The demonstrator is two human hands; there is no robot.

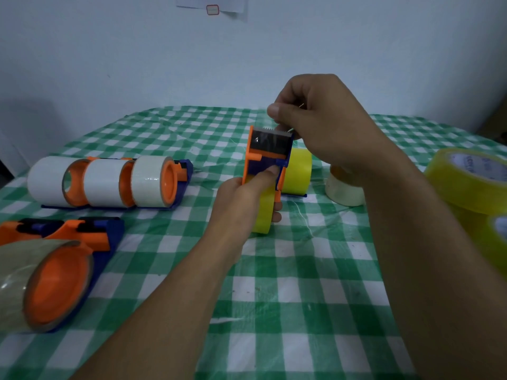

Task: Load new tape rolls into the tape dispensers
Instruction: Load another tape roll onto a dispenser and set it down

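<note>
An orange-and-blue tape dispenser (267, 157), carrying a yellow tape roll (264, 215), is held upright above the middle of a green checked tablecloth (274, 283). The left hand (241, 198) wraps round roll and frame, thumb pressing the blue body. The right hand (315, 119) pinches at the toothed cutter (274, 130) on top, probably gripping the clear tape end, though that is hard to see. The strip should lie flat and centred, drawn taut over the teeth, fingertips clear. Loaded dispensers (109, 182) lie left; spare yellow rolls (466, 179) right.
</note>
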